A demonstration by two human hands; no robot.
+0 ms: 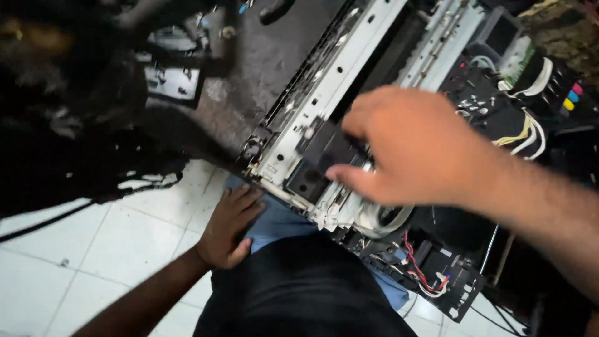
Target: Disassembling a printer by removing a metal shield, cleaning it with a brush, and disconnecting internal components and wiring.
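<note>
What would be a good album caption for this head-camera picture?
Right hand reaching into an opened printer on the lap; left hand resting at its edge.

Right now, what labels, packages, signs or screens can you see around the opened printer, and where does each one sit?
Colour patches: top right edge, on a dark part of the opened printer; small pink, blue and yellow blocks in a row.
Pale label: upper right, beside the white cables; a whitish-green rectangle, too blurred to tell more.
No packages, signs or lit screens in view.
The right hand covers the printer's middle; the left hand rests at its near edge.
</note>
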